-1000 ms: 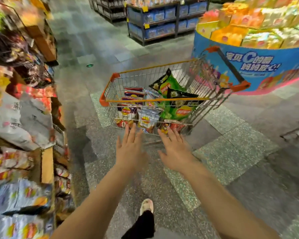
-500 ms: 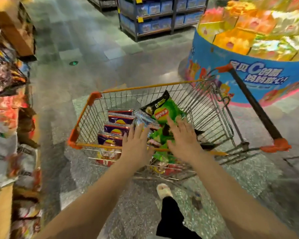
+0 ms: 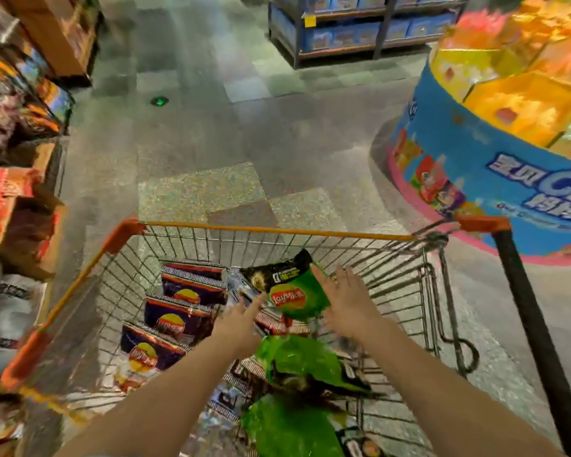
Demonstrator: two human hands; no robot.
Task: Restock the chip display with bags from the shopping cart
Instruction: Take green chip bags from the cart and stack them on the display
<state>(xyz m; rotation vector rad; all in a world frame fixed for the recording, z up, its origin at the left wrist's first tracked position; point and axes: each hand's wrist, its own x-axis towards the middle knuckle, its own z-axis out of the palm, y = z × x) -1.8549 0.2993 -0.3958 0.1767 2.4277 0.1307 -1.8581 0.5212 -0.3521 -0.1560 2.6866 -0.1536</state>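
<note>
- While both our arms reach down into the wire shopping cart [image 3: 119, 275], the green Lay's bag [image 3: 299, 296] stands tilted up at its middle, black top edge twd the cart's far rim.
- Our left hand [image 3: 241, 319] is just left of that bag, fingers straight & spread fairly wide, tips at the bag's lower-left edge; contact looks likely but blur stops us being sure.
- Our right hand [image 3: 350, 303] is on the bag's right side, fingers straight, close together, flat vs. the green film or just beside it; we can't tell which. Neither hand curls round anything.
- Left of the green bag, inside the cart: a row of dark purple chip bags [image 3: 178, 316] w/ yellow-red logos, standing on edge one behind another.
- Nearer us than the upright bag: more green bags [image 3: 302, 361], lying crumpled, blurred, w/ other packs under them.
- Cart's black handle bar [image 3: 528, 311] w/ orange end cap runs down the right side of the basket.
- Beyond the handle, right of the cart: round blue promo stand [image 3: 468, 179] topped w/ yellow-orange boxes.
- Left of the cart: chip display [image 3: 10, 199] of mixed snack bags, heavily blurred.
- Far beyond the cart: shelving w/ blue boxes [image 3: 353, 31].
</note>
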